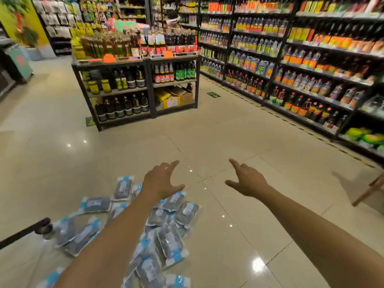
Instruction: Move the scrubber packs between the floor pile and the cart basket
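This is a shop with a shiny, pale tiled floor [207,125] that shows little spots of light. Tall dark shelves [291,59] run along the right side, full of bottles with orange and red labels. A smaller dark rack [135,84] stands in the middle, holding dark glass bottles, jars and a few cardboard boxes [174,97]. A pile of flat packets [166,231] lies spread on the floor, low and to the left. The packets are soft, see-through plastic bags with something dark inside, light blue edges and small white labels. They lie every which way, some on top of others, and a few lie apart from the heap. None of them is in a hand, so as far as I can judge the picking up is all left to do. The left hand [161,181] hangs over the far edge of the pile with its fingers spread and loose, holding nothing. The right hand [247,181] is out over bare floor, well apart from the packets, fingers open too, holding nothing. A black bar with a small wheel [44,225] pokes in from the left, just beside the pile. A wooden leg [367,192] shows at the right edge.
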### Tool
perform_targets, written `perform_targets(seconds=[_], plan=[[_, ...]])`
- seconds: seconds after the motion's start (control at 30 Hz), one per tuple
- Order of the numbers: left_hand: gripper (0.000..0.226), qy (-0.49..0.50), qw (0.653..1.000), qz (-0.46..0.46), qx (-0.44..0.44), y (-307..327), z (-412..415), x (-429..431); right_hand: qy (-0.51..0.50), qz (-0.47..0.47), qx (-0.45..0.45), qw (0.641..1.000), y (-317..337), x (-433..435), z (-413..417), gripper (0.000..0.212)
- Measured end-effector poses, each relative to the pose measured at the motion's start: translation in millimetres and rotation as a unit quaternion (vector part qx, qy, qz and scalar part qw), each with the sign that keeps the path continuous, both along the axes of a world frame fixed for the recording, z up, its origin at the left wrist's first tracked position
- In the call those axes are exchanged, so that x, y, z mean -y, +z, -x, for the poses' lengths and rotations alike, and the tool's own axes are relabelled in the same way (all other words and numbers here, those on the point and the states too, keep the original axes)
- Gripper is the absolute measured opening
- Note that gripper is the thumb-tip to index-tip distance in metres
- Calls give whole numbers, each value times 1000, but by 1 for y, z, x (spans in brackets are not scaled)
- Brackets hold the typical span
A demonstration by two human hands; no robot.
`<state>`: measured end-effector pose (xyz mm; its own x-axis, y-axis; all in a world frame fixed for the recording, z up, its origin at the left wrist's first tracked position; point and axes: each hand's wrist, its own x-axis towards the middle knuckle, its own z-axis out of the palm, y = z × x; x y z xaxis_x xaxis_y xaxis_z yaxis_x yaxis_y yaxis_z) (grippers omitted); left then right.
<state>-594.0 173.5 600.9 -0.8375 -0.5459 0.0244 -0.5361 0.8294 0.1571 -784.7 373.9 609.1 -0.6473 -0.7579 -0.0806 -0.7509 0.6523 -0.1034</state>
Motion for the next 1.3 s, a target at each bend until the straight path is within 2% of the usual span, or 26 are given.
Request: perform_targets(seconds=[0.17,0.43,0.6,0.73,0.87,1.03,1.13,1.3], plan=[[83,29,999,-14,9,-27,40,27,37,-16,18,999,-27,34,50,80],[86,81,996,-38,27,-66,147,132,66,-31,35,997,-53,148,177,79],[86,66,995,-49,60,-72,206,193,47,-1,78,996,-65,215,248,80],[87,60,993,-36,96,-90,245,229,44,-26,113,992,-101,250,290,81],[85,53,988,-56,132,-130,285,256,44,-53,146,987,-156,275,324,81],[88,49,980,-104,163,-210,325,276,20,-60,215,975,-249,295,352,81],[94,48,973,-117,194,-275,343,287,-4,-71,254,964,-325,298,359,82],[83,55,963,-125,234,-407,352,307,-63,-97,300,947,-473,293,347,83]])
